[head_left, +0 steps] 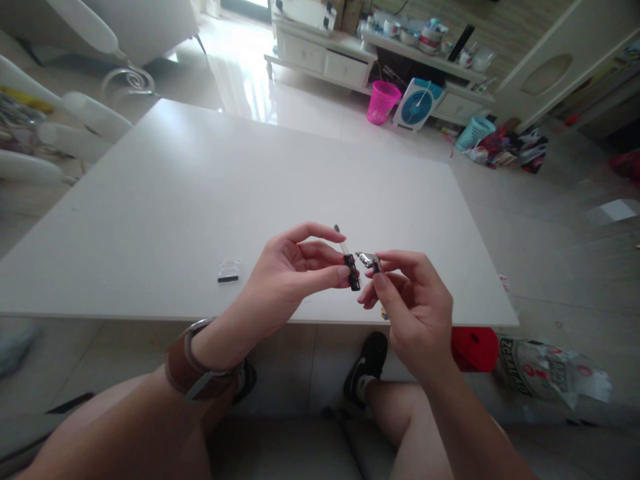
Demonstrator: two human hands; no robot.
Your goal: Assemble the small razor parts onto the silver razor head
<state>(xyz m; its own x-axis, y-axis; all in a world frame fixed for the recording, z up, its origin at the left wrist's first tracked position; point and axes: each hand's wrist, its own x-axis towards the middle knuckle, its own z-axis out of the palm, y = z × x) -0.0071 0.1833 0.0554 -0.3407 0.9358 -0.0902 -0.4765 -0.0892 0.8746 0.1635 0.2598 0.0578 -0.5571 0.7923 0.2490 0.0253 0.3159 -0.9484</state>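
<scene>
Between the thumb and fingers of my left hand is a small black oblong piece with a pale, clear stem and a dark tip. I cannot tell its exact kind. My right hand pinches a small shiny silver piece with a black end. The two pieces are close together, above the near edge of the white table. To the left of my left hand, a small clear case with a black strip lies on the table. A tiny colourful object, partly covered by my right hand, sits by the table edge.
White chairs stand at the left. Beyond the table are a pink basket, a blue-and-white fan and a low cabinet. At the lower right, a red container and a printed bag rest on the floor.
</scene>
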